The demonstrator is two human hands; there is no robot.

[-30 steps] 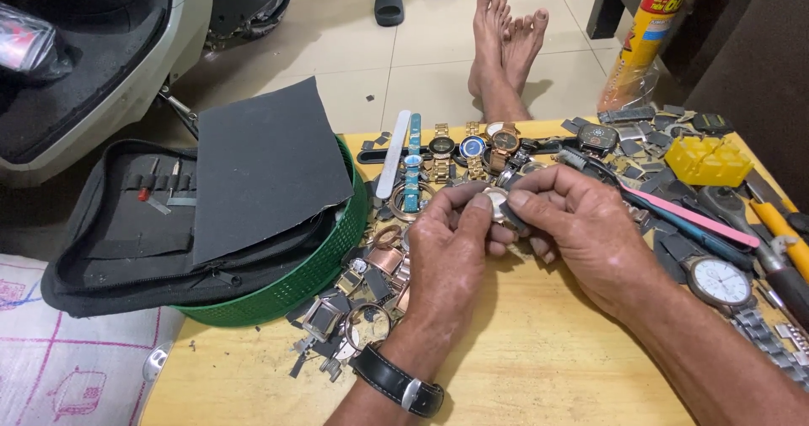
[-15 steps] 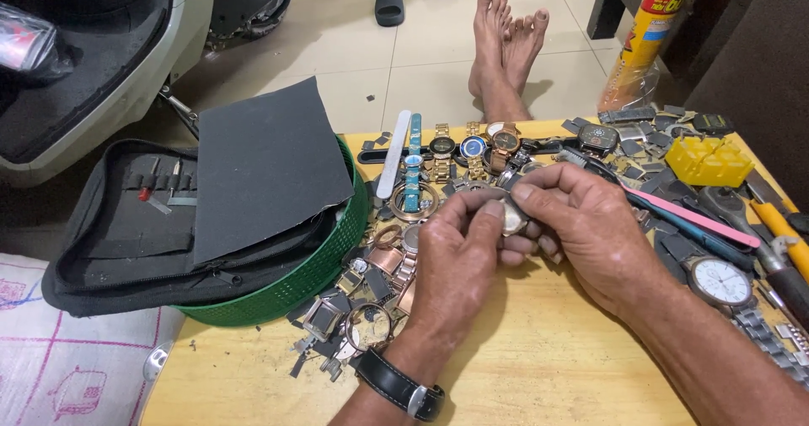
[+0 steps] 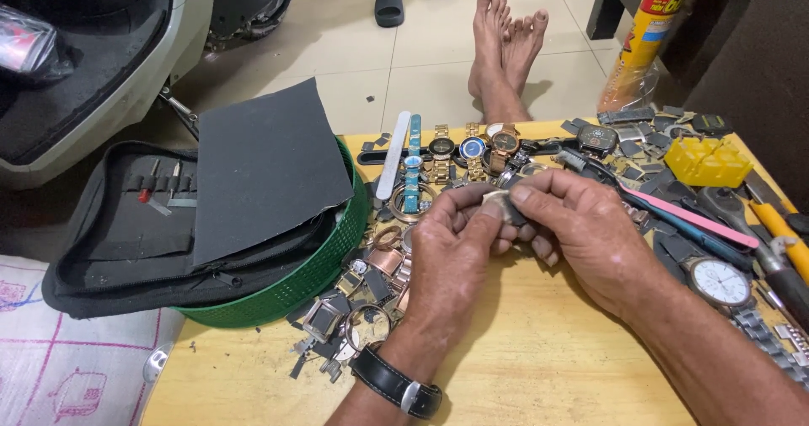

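My left hand [image 3: 451, 253] and my right hand [image 3: 577, 232] meet above the wooden table [image 3: 522, 367]. Together they pinch a small silver watch case [image 3: 504, 204] between fingertips and thumbs; most of it is hidden by the fingers. A black wristwatch [image 3: 396, 384] is strapped on my left wrist. Just beyond the hands lies a row of watches [image 3: 459, 152] with gold, blue and white straps.
A green basket [image 3: 303, 278] at the left carries an open black tool case [image 3: 135, 224] and a dark sheet [image 3: 261, 169]. Loose watch parts [image 3: 354, 308] litter the table's left. A yellow box [image 3: 706, 160], pink file [image 3: 704, 221], white-dial watch [image 3: 719, 283] and tools lie right. Someone's bare feet [image 3: 506, 42] rest beyond.
My hands have shifted slightly and the fingers have turned the small case between them. Everything on the table stays as it was.
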